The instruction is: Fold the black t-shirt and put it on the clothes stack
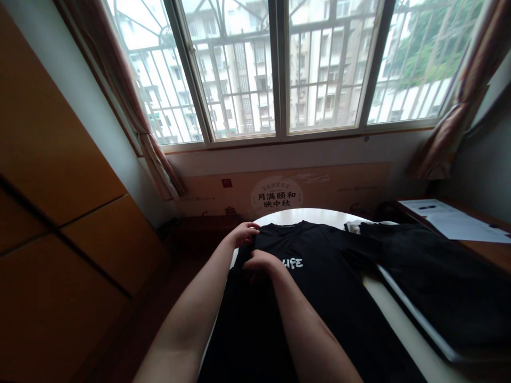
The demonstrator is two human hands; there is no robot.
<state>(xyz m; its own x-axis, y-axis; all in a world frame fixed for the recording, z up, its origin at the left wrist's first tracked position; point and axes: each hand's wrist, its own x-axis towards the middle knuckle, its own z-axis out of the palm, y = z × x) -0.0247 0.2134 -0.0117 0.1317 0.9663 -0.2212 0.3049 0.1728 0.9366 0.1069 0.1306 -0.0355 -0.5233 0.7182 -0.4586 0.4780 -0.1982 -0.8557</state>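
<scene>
A black T-shirt (319, 282) with white lettering on its chest lies spread on a white round table (315, 214), its neckline toward the window. At the shirt's left shoulder edge, my left hand (245, 233) is closed with its fingertips on the fabric. Just below it, my right hand (263, 260) bends across the chest to the left sleeve area, fingers curled down onto the cloth. Part of the lettering is hidden behind my right wrist. The shirt's lower part runs down beneath my forearms.
A pile of dark clothes (443, 276) lies to the right, touching the shirt's right sleeve. Papers (455, 219) rest on a brown desk at the far right. A printed cardboard box (319, 186) stands below the window. Wooden cabinets (96, 239) are on the left.
</scene>
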